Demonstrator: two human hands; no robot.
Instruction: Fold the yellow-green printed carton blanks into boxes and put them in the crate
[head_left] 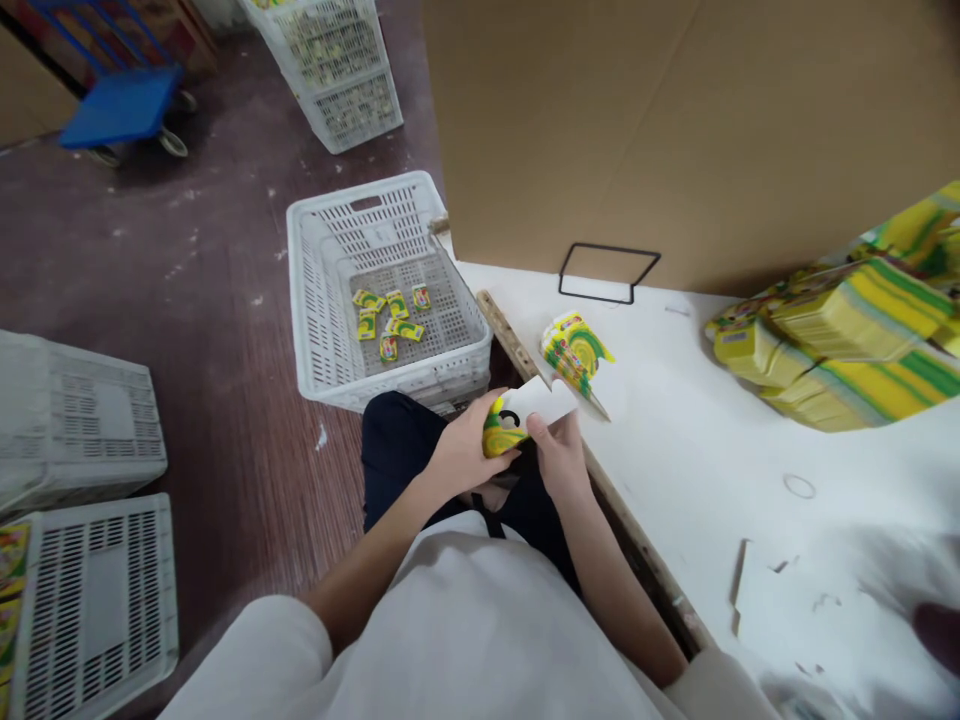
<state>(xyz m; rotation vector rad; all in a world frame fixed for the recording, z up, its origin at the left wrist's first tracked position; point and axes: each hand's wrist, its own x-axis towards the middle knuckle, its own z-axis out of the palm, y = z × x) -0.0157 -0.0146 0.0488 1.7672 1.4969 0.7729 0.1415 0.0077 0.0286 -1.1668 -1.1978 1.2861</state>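
Over my lap, both hands hold one small yellow-green cardboard box with a white inner flap standing out to the right. My left hand wraps around its printed left end. The fingers of my right hand pinch the white flap, thumb on top. What is inside the box cannot be seen. Just beyond my right hand, a small stack of flat printed cartons lies at the edge of the white table. Ahead to the left, a white plastic crate holds several small yellow-green boxes.
A cardboard panel stands along the table's far side, with a black wire frame before it. Bundled yellow-green cartons lie at right. More crates stand at left, filled stacked crates ahead, and a blue trolley farther off.
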